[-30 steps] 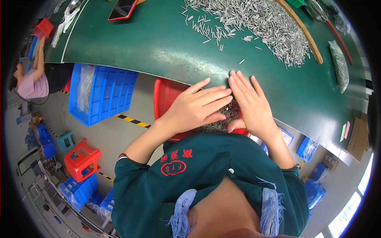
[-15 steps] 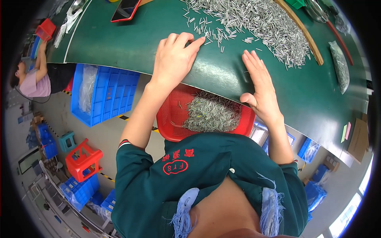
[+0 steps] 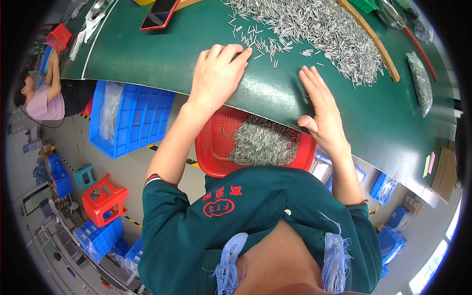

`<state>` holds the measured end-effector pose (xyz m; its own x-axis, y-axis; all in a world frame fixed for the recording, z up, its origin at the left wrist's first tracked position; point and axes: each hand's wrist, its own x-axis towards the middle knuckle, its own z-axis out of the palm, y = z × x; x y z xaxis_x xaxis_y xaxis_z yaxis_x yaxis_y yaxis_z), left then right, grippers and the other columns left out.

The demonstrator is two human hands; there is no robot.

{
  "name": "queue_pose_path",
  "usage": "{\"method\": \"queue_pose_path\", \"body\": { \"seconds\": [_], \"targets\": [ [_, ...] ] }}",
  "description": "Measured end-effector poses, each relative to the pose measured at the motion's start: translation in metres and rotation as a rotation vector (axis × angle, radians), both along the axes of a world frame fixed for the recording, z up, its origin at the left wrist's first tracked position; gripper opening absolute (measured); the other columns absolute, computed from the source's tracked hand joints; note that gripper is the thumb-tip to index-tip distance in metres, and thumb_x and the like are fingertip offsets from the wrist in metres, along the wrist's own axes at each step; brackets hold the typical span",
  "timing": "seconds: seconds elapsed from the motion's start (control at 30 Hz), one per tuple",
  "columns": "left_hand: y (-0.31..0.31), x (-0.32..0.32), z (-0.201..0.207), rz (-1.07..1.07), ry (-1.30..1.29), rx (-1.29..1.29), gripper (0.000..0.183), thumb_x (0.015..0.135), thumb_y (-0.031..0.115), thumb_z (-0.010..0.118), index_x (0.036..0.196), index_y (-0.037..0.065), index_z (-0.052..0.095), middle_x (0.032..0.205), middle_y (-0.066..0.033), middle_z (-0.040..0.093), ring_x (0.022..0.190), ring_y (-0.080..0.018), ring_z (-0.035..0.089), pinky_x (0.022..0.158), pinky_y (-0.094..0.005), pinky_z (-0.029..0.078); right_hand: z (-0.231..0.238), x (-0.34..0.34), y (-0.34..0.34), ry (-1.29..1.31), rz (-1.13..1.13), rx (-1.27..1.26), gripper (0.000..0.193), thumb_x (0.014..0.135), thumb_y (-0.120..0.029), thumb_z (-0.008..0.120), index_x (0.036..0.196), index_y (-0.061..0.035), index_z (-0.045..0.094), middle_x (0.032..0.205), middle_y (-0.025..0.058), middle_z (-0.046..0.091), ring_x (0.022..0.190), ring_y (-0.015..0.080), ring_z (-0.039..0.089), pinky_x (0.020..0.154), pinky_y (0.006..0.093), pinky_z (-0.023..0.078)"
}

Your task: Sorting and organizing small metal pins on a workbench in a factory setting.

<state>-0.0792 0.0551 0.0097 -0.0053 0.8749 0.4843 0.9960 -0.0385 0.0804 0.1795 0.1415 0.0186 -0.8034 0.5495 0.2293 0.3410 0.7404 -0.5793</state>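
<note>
The left hand (image 3: 216, 76) is over the green desk (image 3: 162, 54), close to its near edge, with the wrist crossing that edge. Its fingers (image 3: 242, 57) are bent and loosely bunched, pointing far and to the right, just beside the nearest scattered pins; the underside of this hand is hidden, so I cannot tell whether it has hold of anything. The right hand (image 3: 324, 108) stands well apart, to the right, held almost on edge. Its fingers are straight and side by side, the thumb spread wide to the left, and nothing is gripped in it. A single slender pin (image 3: 305, 96) shows between thumb and fingers (too small to tell if it touches the skin).

The main heap of short metal pins (image 3: 319, 34) lies on the far part of the desk, beyond both hands, thinning into loose ones on its left and near sides. A wooden strip (image 3: 377, 42) runs along the right of the heap, and farther right lies a filled clear bag (image 3: 419, 83). At the far left is a red-edged phone (image 3: 160, 14).

More pins (image 3: 265, 142) fill the middle and right of a red perforated basket (image 3: 211, 142), which sits between the person's body and the desk, its far side tucked under the edge. To the left stand a blue crate (image 3: 132, 115) and a red stool (image 3: 104, 199).
</note>
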Motion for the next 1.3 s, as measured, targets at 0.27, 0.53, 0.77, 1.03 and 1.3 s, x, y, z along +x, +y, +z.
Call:
{"method": "queue_pose_path", "body": {
  "seconds": [0.27, 0.53, 0.77, 1.03, 1.3],
  "targets": [
    [-0.004, 0.000, 0.006, 0.004, 0.026, -0.066, 0.034, 0.086, 0.014, 0.071, 0.120, 0.015, 0.069, 0.111, 0.0005, 0.063, 0.099, -0.0200, 0.058, 0.092, -0.0378, 0.045, 0.003, 0.000, -0.003, -0.050, -0.009, 0.011, 0.104, 0.076, -0.082, 0.044, 0.149, -0.0090, 0.042, 0.154, 0.0152, 0.040, 0.146, 0.0353, 0.032, 0.120, 0.0484, 0.026],
    [-0.066, -0.030, 0.026, 0.259, 0.130, -0.176, 0.031, 0.091, 0.023, 0.067, 0.120, 0.011, 0.068, 0.116, -0.0026, 0.065, 0.108, -0.0224, 0.059, 0.100, -0.0417, 0.041, 0.001, 0.001, -0.003, -0.053, -0.025, 0.006, 0.104, 0.075, -0.083, 0.043, 0.149, -0.0095, 0.043, 0.154, 0.0136, 0.040, 0.147, 0.0350, 0.031, 0.120, 0.0496, 0.025],
    [-0.071, -0.020, 0.018, 0.288, -0.044, -0.330, 0.082, 0.088, 0.059, 0.058, 0.152, 0.009, 0.039, 0.160, -0.0112, 0.034, 0.147, -0.0277, 0.033, 0.118, -0.0588, 0.020, 0.000, -0.002, -0.001, -0.091, -0.003, 0.067, 0.106, 0.074, -0.083, 0.042, 0.149, -0.0088, 0.043, 0.154, 0.0138, 0.041, 0.147, 0.0341, 0.031, 0.120, 0.0492, 0.025],
    [-0.090, -0.053, 0.000, 0.416, -0.074, -0.394, 0.093, 0.090, 0.067, 0.050, 0.156, 0.005, 0.027, 0.163, -0.0158, 0.025, 0.152, -0.0282, 0.022, 0.119, -0.0623, 0.012, 0.001, 0.001, -0.003, -0.086, -0.025, 0.047, 0.106, 0.074, -0.083, 0.043, 0.149, -0.0079, 0.042, 0.154, 0.0144, 0.041, 0.147, 0.0341, 0.032, 0.120, 0.0491, 0.025],
    [-0.157, -0.080, 0.010, 0.979, -0.120, -0.300, 0.093, 0.093, 0.067, 0.047, 0.157, 0.005, 0.023, 0.164, -0.0190, 0.020, 0.153, -0.0343, 0.013, 0.119, -0.0615, 0.007, 0.004, -0.006, -0.003, -0.142, 0.013, 0.145, 0.101, 0.077, -0.073, 0.055, 0.151, -0.0063, 0.038, 0.155, 0.0171, 0.038, 0.147, 0.0345, 0.030, 0.121, 0.0491, 0.023]
  ]
}}
